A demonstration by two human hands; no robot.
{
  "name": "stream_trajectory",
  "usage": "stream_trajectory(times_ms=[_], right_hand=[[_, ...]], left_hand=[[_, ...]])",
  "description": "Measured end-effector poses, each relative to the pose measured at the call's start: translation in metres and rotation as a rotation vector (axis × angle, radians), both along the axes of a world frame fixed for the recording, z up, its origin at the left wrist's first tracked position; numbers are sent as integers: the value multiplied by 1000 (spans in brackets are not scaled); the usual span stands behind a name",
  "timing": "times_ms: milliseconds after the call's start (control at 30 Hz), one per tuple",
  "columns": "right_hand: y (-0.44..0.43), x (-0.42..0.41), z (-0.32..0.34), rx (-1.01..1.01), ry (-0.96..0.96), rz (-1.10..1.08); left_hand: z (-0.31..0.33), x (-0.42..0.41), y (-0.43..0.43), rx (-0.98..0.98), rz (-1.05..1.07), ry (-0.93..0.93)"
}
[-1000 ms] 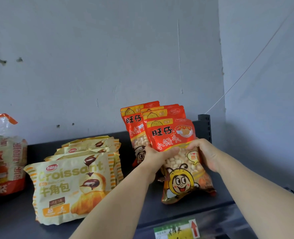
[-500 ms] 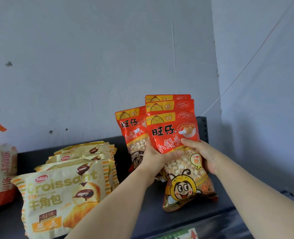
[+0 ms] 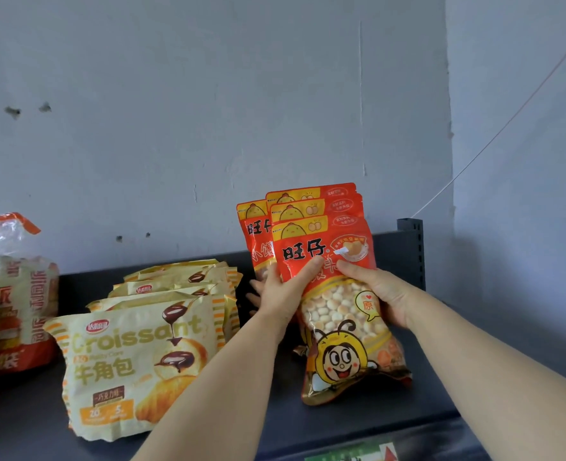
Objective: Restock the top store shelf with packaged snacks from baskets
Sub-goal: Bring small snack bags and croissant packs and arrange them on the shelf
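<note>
looking at the big stuff first: the grey wall (image 3: 208,111) behind, then the dark top shelf (image 3: 358,414) running across, with a post (image 3: 411,247) at its back right corner. on the left sits a clear bag of buns (image 3: 12,294), then a row of croissant packs (image 3: 142,364) leaning back one behind the other.

right of those is the stack of red snack pouches (image 3: 318,224), several standing fanned out, bottoms on the shelf. the front pouch (image 3: 341,327) is the one being worked. left hand (image 3: 281,297) has its grip wrapped round the left edge, thumb on the front, fingers tucked behind. right hand (image 3: 381,291) is clamped on the right edge the same way. so both grips are full, holding that pouch stack.

my take on doing this bit well: push the bottoms back so the pouches stand straighter, square the tops so they line up, keep labels facing out. let go one hand at a time, since they look floppy and could slide forward off the front lip.
</note>
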State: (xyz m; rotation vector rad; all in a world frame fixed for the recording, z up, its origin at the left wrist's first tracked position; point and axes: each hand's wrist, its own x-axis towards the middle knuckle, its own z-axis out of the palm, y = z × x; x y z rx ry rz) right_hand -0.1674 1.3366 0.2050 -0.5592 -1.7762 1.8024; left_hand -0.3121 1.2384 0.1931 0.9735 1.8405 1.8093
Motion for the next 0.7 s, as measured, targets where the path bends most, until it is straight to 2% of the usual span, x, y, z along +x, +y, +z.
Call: stream_trajectory(times_ms=[100,200,333,400,500,600,633,700], right_hand=[[1,-4,-2,43,20,14],[9,-5,-3,96,-7,11],[13,-6,-3,147,-22,-21],[12,-6,-2,220,13,-112],[4,-7,0,450,-5,-413],[-8,-4,1,910,-88,-697],[-14,-5,3,1023,-133,-738],[-20,-10,3,1042,-246,-692]], left_hand=[[1,-4,-1,143,-158,-122],[1,-5,4,210,-169,-158],[1,-5,11,257,38,-233],[0,-9,13,280,89,-263],[-2,-12,18,256,40,-320],[-4,-16,21,260,66,-312],[-4,-17,23,257,63,-312],[-4,-19,24,250,41,-309]])
